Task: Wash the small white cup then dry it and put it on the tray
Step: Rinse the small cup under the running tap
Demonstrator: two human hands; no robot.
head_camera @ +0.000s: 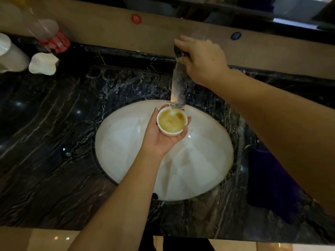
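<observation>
A small white cup holds yellowish liquid and rests upright in the palm of my left hand, whose fingers curl around it over the white oval sink. The cup sits directly under the spout of the metal faucet, and water seems to be entering it. My right hand grips the dark faucet handle at the top of the tap, near the back wall. No tray is in view.
The sink is set in a dark marble counter. At the far left stand a white container, a white crumpled cup and a clear bottle with a red label. A dark purple cloth lies right of the sink.
</observation>
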